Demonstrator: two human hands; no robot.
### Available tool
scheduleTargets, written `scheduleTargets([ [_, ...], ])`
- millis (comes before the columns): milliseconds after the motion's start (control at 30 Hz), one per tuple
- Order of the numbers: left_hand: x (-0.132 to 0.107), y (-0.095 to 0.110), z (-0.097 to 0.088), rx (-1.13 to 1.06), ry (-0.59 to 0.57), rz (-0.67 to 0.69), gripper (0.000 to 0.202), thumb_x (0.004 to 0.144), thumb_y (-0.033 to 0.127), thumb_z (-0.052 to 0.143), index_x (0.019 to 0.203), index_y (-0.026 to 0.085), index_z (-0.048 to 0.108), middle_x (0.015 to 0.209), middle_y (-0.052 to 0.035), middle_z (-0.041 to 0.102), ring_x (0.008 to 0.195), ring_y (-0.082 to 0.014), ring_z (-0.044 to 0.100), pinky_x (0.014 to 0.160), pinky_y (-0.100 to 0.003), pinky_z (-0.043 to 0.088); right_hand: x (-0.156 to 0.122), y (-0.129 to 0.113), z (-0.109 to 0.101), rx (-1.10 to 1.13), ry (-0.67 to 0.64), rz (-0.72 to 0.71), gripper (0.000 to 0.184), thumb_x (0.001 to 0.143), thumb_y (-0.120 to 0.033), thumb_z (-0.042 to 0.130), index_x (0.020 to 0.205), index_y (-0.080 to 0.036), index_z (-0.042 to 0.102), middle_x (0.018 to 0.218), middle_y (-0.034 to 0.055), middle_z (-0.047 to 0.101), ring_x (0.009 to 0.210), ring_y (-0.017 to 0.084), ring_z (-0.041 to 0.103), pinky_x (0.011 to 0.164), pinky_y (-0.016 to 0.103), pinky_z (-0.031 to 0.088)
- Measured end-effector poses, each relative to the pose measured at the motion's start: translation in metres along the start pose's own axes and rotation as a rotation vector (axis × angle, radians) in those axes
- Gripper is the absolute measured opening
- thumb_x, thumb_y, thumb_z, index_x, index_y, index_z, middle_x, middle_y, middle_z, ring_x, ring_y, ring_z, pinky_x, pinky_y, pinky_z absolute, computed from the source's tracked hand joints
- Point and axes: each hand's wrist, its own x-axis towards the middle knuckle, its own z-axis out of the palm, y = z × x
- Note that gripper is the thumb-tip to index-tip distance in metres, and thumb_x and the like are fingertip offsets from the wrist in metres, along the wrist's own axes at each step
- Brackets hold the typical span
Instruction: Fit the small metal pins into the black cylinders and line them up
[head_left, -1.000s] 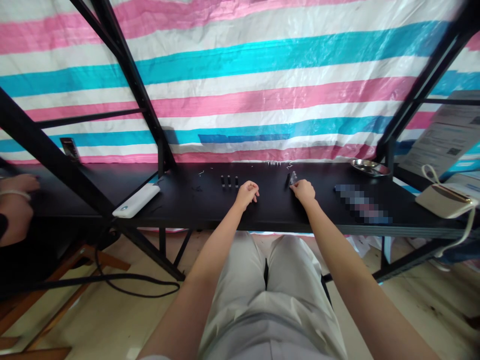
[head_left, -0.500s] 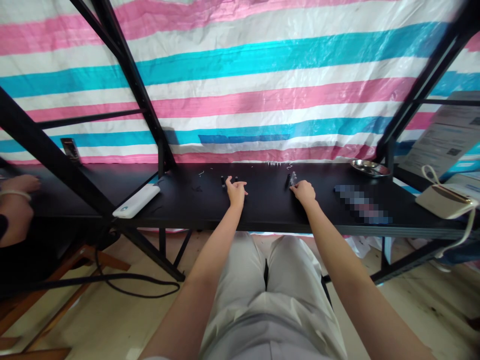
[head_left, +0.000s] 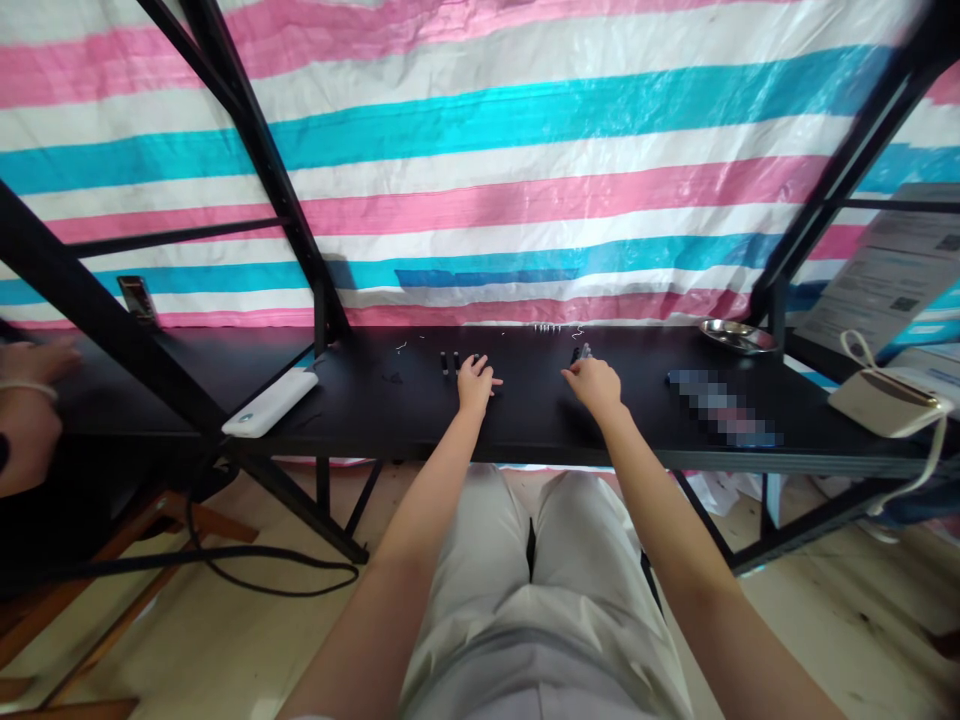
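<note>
My left hand (head_left: 477, 384) rests low over the black table with its fingers spread, and nothing shows in its grasp. Just left of its fingertips stand small dark cylinders with light lower ends (head_left: 444, 364). Another dark piece is partly hidden behind the fingers. My right hand (head_left: 597, 384) is closed, thumb and fingers pinched together and pointing left. Whatever the pinch may hold is too small or hidden to name. A cluster of small clear and dark pieces (head_left: 585, 352) lies right behind that hand, partly covered by it.
Tiny springs (head_left: 547, 328) lie in a row at the table's back edge (head_left: 517, 336). A white power bank (head_left: 271, 402) sits left, a metal dish (head_left: 738, 336) back right, a blurred-out item (head_left: 724, 408) and a beige pouch (head_left: 885, 402) right. Another person's arm (head_left: 30, 400) is far left.
My right hand has shifted left, away from the clear and dark pieces. My left hand has moved slightly right, uncovering more of the dark cylinders.
</note>
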Motion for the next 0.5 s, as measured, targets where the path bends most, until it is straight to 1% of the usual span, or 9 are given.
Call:
scheduleTargets([
  [100,-0.002,0.001,-0.002,0.009,0.037,0.063,0.041,0.077,0.025,0.057,0.115,0.013,0.050,0.108,-0.0138,0.064,0.054,-0.0090,0.062,0.037,-0.015,0.034,-0.003,-0.017,0.005,0.107,0.069,-0.124,0.026,0.085,-0.037,0.047,0.094,-0.022,0.067,0.085,0.0065,0.068,0.081,0.020,0.062,0.072,0.029,0.044],
  [167,-0.005,0.002,-0.002,0.023,0.035,0.084,0.031,0.076,0.029,0.058,0.101,0.011,0.056,0.091,-0.0112,0.069,0.049,-0.0078,0.058,0.038,-0.016,0.033,-0.006,-0.025,0.013,0.194,0.134,-0.182,0.028,0.087,-0.034,0.043,0.100,-0.023,0.065,0.090,0.0049,0.068,0.082,0.019,0.062,0.072,0.028,0.044],
  [233,-0.008,0.005,-0.002,0.034,-0.009,0.089,0.024,0.076,0.030,0.059,0.090,0.011,0.059,0.077,-0.0080,0.069,0.044,-0.0059,0.052,0.038,-0.016,0.033,-0.010,-0.030,0.021,0.261,0.175,-0.253,0.030,0.088,-0.030,0.039,0.104,-0.020,0.063,0.095,0.0053,0.067,0.084,0.017,0.061,0.073,0.026,0.044],
  [300,-0.011,0.007,-0.001,0.031,-0.084,0.094,0.022,0.076,0.030,0.059,0.086,0.011,0.060,0.067,-0.0048,0.066,0.040,-0.0043,0.047,0.037,-0.016,0.031,-0.015,-0.032,0.029,0.289,0.164,-0.347,0.030,0.088,-0.027,0.039,0.106,-0.018,0.061,0.097,0.0060,0.066,0.086,0.017,0.060,0.075,0.026,0.044],
  [367,-0.013,0.009,0.001,0.014,-0.167,0.100,0.023,0.076,0.030,0.059,0.088,0.011,0.062,0.063,-0.0030,0.064,0.038,-0.0037,0.044,0.036,-0.017,0.029,-0.019,-0.033,0.033,0.280,0.136,-0.458,0.030,0.088,-0.027,0.040,0.107,-0.017,0.060,0.095,0.0069,0.065,0.088,0.017,0.059,0.077,0.026,0.043],
  [433,-0.014,0.011,0.002,-0.004,-0.257,0.090,0.024,0.077,0.030,0.059,0.092,0.011,0.062,0.067,-0.0034,0.064,0.038,-0.0039,0.046,0.036,-0.017,0.028,-0.021,-0.034,0.035,0.244,0.104,-0.563,0.030,0.088,-0.029,0.040,0.106,-0.016,0.059,0.095,0.0083,0.065,0.088,0.018,0.058,0.080,0.028,0.042],
  [500,-0.014,0.011,0.003,-0.011,-0.327,0.060,0.024,0.078,0.029,0.057,0.093,0.011,0.061,0.071,-0.0050,0.065,0.039,-0.0049,0.049,0.036,-0.018,0.028,-0.021,-0.034,0.036,0.212,0.082,-0.614,0.029,0.089,-0.028,0.038,0.104,-0.015,0.059,0.095,0.0097,0.064,0.088,0.019,0.057,0.081,0.029,0.041],
])
